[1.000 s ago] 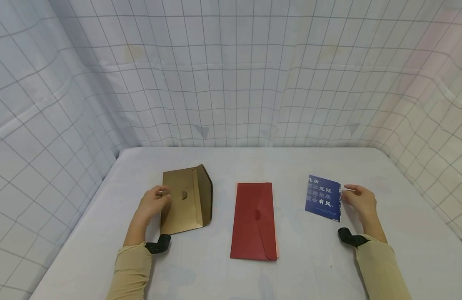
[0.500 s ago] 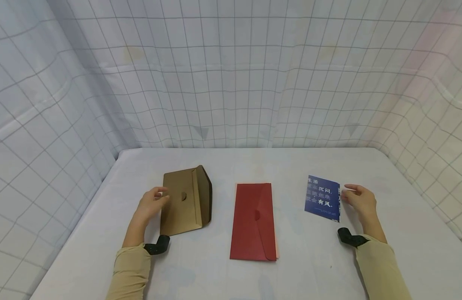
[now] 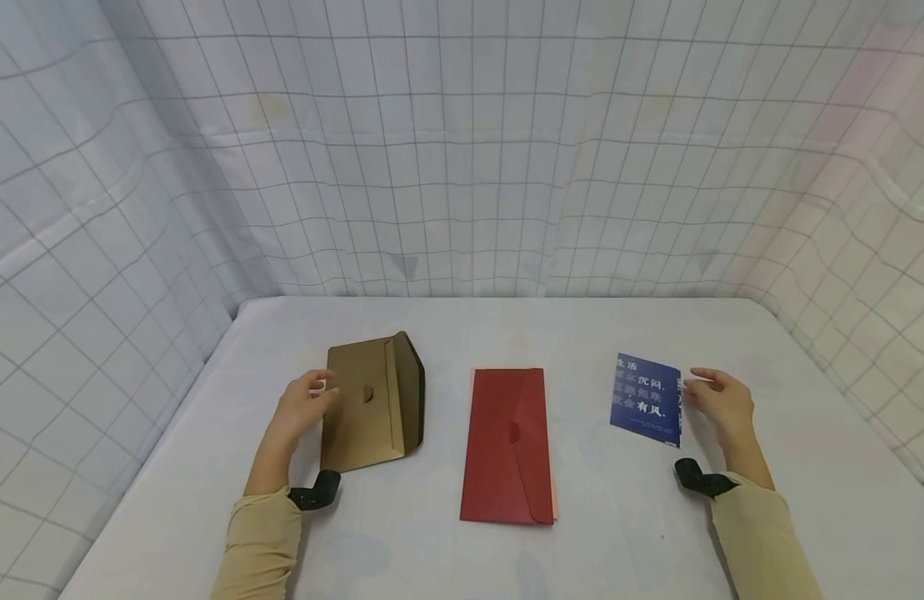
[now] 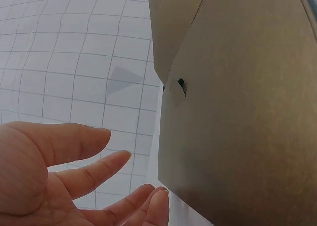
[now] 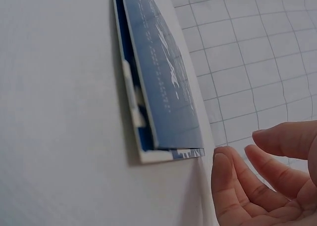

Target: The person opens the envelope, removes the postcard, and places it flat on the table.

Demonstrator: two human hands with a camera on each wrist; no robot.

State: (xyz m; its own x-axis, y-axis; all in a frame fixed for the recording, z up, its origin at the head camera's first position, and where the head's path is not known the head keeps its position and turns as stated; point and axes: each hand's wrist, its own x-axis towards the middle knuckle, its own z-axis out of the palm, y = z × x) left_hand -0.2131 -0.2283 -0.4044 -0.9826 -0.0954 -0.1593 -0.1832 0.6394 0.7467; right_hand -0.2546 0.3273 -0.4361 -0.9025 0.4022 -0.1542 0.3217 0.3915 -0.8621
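At the left of the table lies a gold envelope (image 3: 357, 408) with its flap raised on the right side; a small half-round slit (image 4: 178, 89) shows in it. My left hand (image 3: 302, 407) hovers at its left edge, fingers loosely spread and holding nothing. A folded blue card (image 3: 646, 400) with white Chinese characters lies at the right; its layers stand slightly apart in the right wrist view. Close by its right edge is my right hand (image 3: 722, 405), fingers loosely curled, with nothing between thumb and fingertips. Between the hands lies a red envelope (image 3: 506, 446), its flap folded down.
A pale pink sheet edge (image 3: 556, 497) peeks out from under the red envelope. The white-covered table (image 3: 581, 550) meets a white grid-patterned curtain (image 3: 462, 167) at the back and sides. Dark camera mounts (image 3: 316, 492) sit on both wrists.
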